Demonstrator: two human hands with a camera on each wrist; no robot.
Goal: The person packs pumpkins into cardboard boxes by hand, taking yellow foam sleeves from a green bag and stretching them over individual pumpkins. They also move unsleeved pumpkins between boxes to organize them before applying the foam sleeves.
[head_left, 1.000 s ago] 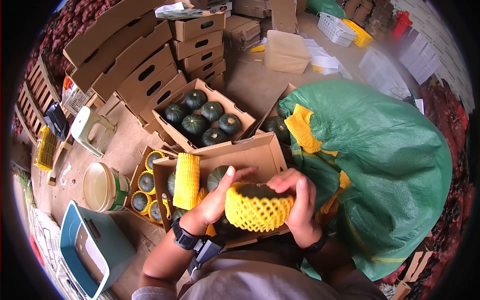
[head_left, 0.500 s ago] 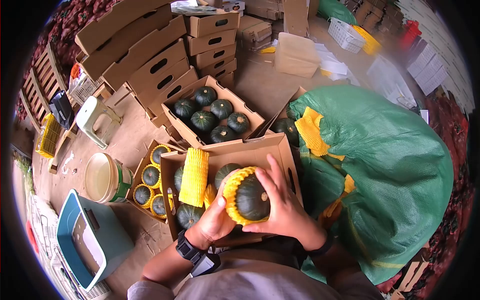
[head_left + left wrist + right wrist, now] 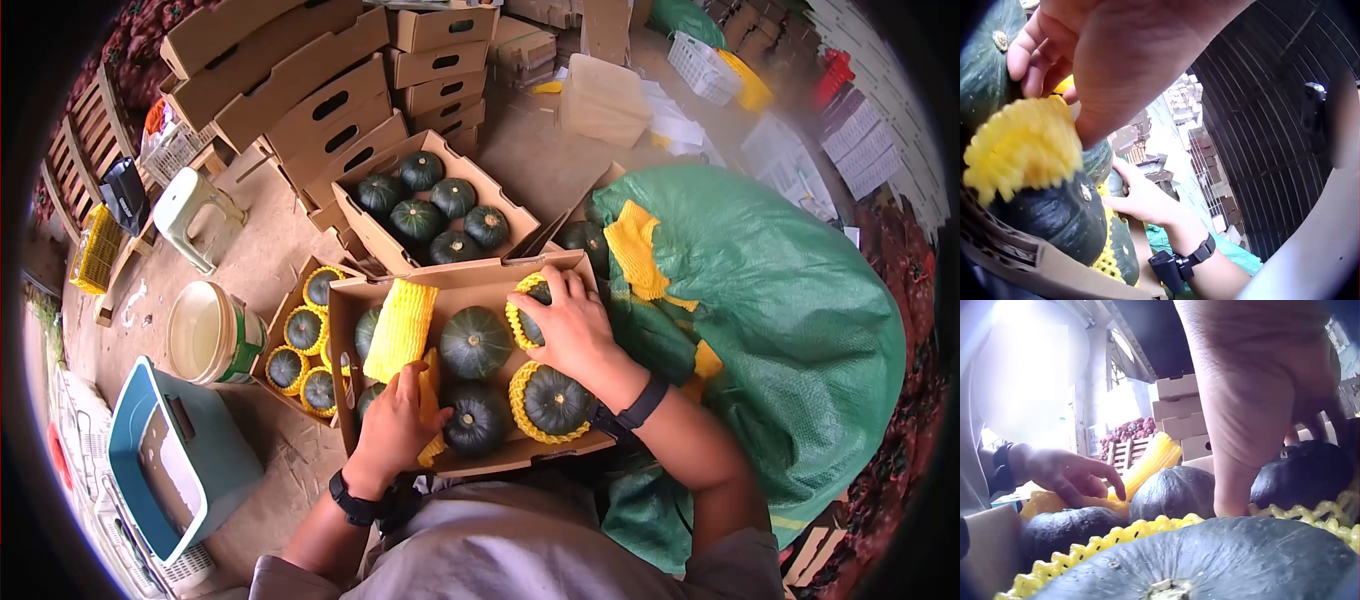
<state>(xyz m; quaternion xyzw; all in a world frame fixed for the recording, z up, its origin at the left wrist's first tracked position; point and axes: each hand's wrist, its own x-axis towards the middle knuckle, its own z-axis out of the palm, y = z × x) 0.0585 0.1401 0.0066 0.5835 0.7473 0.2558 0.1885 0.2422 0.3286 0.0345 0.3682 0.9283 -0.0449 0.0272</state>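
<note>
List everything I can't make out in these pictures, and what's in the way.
Head: part of the netted squash, covered by the right hand on it.
Head: the right side of the squash behind the yellow net bundle, covered by that bundle.
Head: whatever the green sack holds, hidden by its opaque sheet.
Left wrist: the weave of the yellow netting, blurred.
Right wrist: the nearest squash's front, cut off by the bottom edge.

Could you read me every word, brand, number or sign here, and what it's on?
No text can be read.
Bucket: any print on its green-and-white side is too small.
Dark bag: any print too small.
White papers: too blurred.
Pale stack, far right: marks too small.
Squashes: no writing seen.
</note>
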